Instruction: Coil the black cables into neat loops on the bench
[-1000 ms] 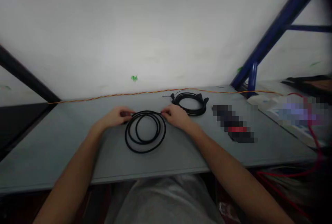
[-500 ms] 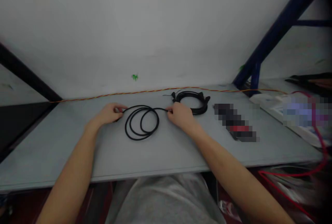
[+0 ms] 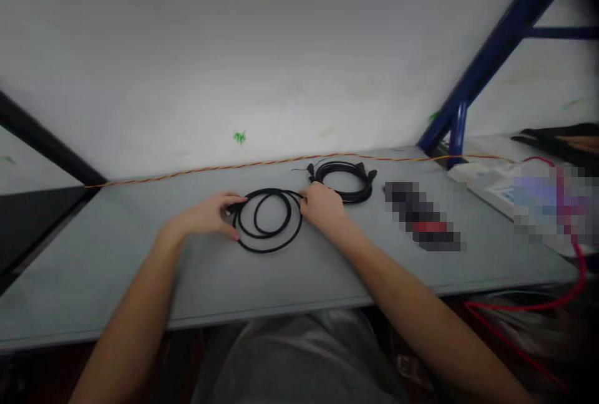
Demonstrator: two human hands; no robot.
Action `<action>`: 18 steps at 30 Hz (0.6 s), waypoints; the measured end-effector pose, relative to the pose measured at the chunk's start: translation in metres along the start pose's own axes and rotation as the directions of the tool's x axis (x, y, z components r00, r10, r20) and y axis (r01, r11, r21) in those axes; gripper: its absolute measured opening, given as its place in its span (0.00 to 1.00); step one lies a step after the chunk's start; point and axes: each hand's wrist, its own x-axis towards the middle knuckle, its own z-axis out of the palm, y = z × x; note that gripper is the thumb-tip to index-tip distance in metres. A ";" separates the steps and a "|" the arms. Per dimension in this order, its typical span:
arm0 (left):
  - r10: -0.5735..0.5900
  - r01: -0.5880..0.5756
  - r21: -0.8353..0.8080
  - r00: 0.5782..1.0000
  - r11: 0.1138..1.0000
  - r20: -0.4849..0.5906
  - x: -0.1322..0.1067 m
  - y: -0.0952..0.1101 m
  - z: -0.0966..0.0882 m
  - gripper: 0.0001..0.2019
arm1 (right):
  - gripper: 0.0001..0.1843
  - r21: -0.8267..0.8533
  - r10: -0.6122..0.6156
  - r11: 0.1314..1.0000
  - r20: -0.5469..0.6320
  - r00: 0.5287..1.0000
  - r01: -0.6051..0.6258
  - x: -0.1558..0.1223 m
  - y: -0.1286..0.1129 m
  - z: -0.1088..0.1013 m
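Centrally on the bench (image 3: 116, 254), a coiled black cable (image 3: 267, 251) lies flat between the left hand (image 3: 206, 216) and the right hand (image 3: 322, 207). Left fingers (image 3: 236, 206) curl closely over the coil's left side; right fingers (image 3: 305, 195) narrowly pinch its upper right arc. Just behind the right hand lies a second black cable coil (image 3: 344, 166). A twisted orange-red wire (image 3: 243, 165) runs along the rear edge. Farther right lies a pixelated, unidentifiable object (image 3: 421, 217).
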 end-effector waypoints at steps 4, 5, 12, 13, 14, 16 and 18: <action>-0.030 0.030 0.006 0.999 1.000 -0.046 0.006 0.000 0.004 0.47 | 0.26 -0.009 -0.116 0.993 -0.030 0.993 0.116 -0.002 0.003 0.000; -0.037 0.038 0.009 0.998 0.999 -0.059 0.007 0.000 0.004 0.47 | 0.28 -0.021 -0.142 0.990 -0.028 0.989 0.142 -0.002 0.004 0.001; -0.025 0.036 0.100 0.993 0.994 -0.116 0.010 -0.006 0.003 0.34 | 0.32 -0.069 -0.278 0.959 -0.027 0.960 0.275 -0.002 0.004 0.005; -0.017 0.033 0.127 0.992 0.991 -0.123 0.010 -0.007 0.002 0.33 | 0.31 -0.063 -0.288 0.956 -0.013 0.958 0.287 -0.002 0.003 0.004; -0.012 0.032 0.152 0.991 0.988 -0.133 0.011 -0.008 0.002 0.32 | 0.30 -0.059 -0.288 0.956 -0.008 0.957 0.288 -0.003 0.002 0.003; -0.009 0.038 0.191 0.988 0.981 -0.151 0.012 -0.010 0.002 0.31 | 0.29 -0.054 -0.265 0.963 -0.011 0.964 0.264 -0.004 0.000 0.001; -0.021 0.059 0.220 0.985 0.974 -0.173 0.012 -0.011 0.002 0.29 | 0.30 -0.045 -0.240 0.970 -0.027 0.970 0.239 -0.005 -0.001 -0.002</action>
